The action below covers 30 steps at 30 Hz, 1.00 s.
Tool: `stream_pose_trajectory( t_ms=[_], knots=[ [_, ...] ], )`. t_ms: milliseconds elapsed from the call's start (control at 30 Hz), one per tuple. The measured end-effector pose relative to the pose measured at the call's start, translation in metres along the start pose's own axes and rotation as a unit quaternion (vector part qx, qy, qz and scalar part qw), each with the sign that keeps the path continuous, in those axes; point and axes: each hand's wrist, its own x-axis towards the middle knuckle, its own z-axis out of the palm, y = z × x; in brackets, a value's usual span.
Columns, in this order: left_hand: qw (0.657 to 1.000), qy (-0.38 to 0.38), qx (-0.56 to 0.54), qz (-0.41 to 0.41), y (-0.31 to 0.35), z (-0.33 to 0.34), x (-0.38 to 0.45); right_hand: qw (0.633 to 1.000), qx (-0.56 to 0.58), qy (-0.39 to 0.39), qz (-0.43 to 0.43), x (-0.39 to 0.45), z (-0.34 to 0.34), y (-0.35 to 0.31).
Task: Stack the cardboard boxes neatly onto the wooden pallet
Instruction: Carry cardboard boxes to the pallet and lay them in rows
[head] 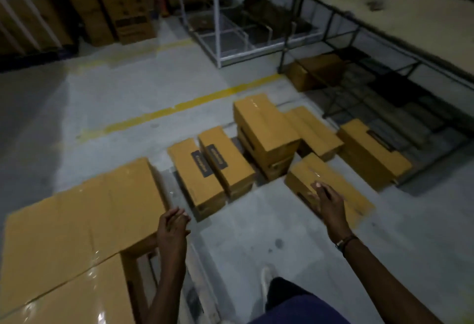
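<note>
Several brown cardboard boxes lie loose on the concrete floor ahead. The nearest box (pixel 341 185) lies at an angle; my right hand (pixel 329 204) is over its near end with fingers straight, and I cannot tell if it touches. Two labelled boxes (pixel 210 169) lie side by side in the middle. A two-high pile (pixel 264 131) stands behind them. At the lower left, a flat layer of taped boxes (pixel 77 234) sits stacked; the pallet under it is hidden. My left hand (pixel 173 228) hangs open beside that stack's right corner, holding nothing.
A yellow floor line (pixel 179 108) runs behind the boxes. A white metal rack (pixel 218 28) and a long dark-framed table (pixel 397 15) stand at the back right, with a box (pixel 316 71) under the table. Tall cartons (pixel 120 3) line the back left. My shoe (pixel 266 280) shows below.
</note>
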Motion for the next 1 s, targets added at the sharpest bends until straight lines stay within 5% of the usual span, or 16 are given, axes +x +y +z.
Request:
stream_pose_trajectory(
  t_ms=[400, 700, 1000],
  knots=[
    [0.987, -0.154, 0.04, -0.008, -0.014, 0.243, -0.097, 0.988, 0.053, 0.145, 0.012, 0.047, -0.26, 0.002],
    [0.987, -0.156, 0.038, -0.027, -0.055, 0.434, -0.165, 0.994, 0.029, 0.098, 0.033, 0.135, -0.434, 0.011],
    [0.988, -0.13, 0.081, -0.026, -0.059, 0.537, -0.171, 0.999, -0.007, -0.001, 0.051, 0.263, -0.472, -0.002]
  ],
)
